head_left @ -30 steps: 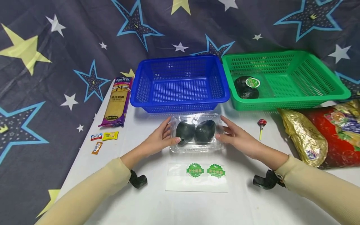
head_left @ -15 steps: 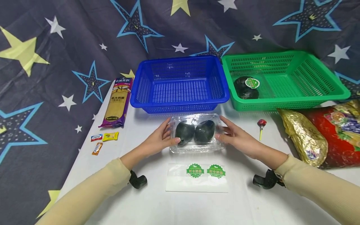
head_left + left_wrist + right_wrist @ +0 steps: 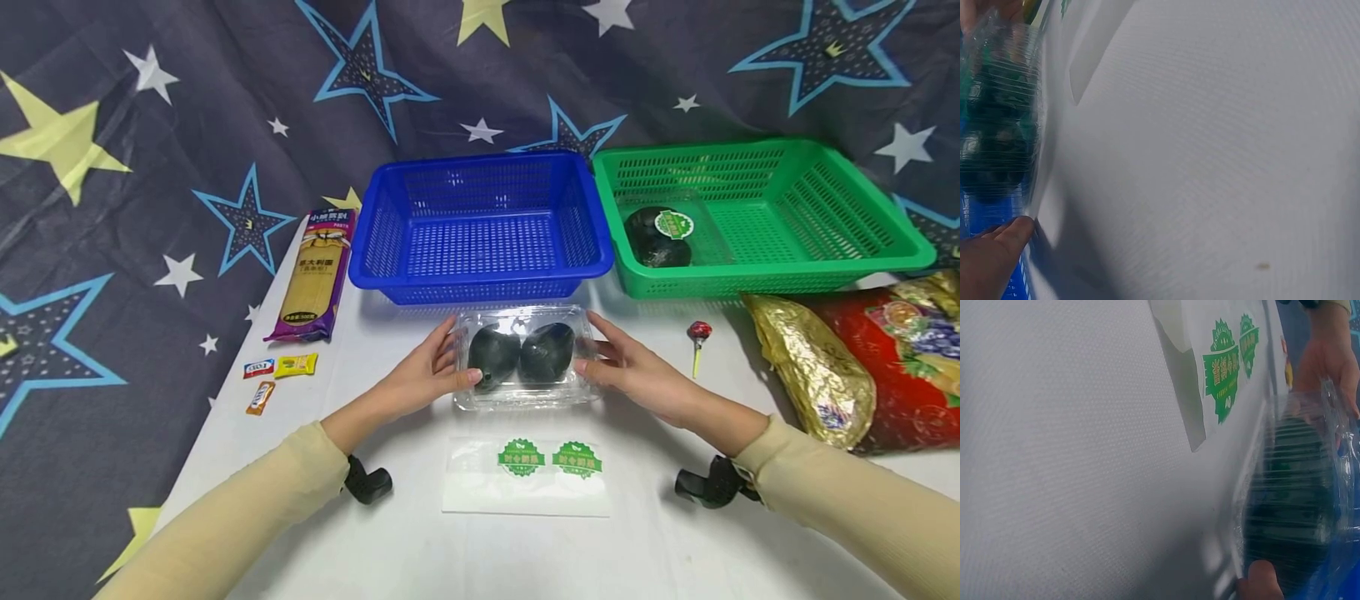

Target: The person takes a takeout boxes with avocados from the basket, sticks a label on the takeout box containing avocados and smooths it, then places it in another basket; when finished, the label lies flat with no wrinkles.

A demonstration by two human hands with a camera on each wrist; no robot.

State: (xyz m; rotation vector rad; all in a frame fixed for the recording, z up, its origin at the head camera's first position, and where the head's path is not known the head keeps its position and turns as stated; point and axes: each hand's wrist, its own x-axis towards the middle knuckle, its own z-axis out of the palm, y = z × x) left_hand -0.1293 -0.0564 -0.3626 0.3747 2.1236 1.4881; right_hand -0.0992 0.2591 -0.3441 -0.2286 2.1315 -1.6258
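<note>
A clear plastic clamshell box with two dark green avocados in it is at the middle of the table in the head view. My left hand grips its left end, thumb on the near side and fingers behind. At the opposite end, my right hand holds it the same way. Just in front of the box lies a white sheet bearing two green stickers. Both wrist views show the box from its ends, with the ribbed plastic blurring the fruit. The fingers behind the box are partly hidden.
Behind the box stand a blue basket and a green basket; the green one holds a stickered box of avocados. A pasta packet and several small candies lie left. Right are a lollipop and a red-and-gold bag.
</note>
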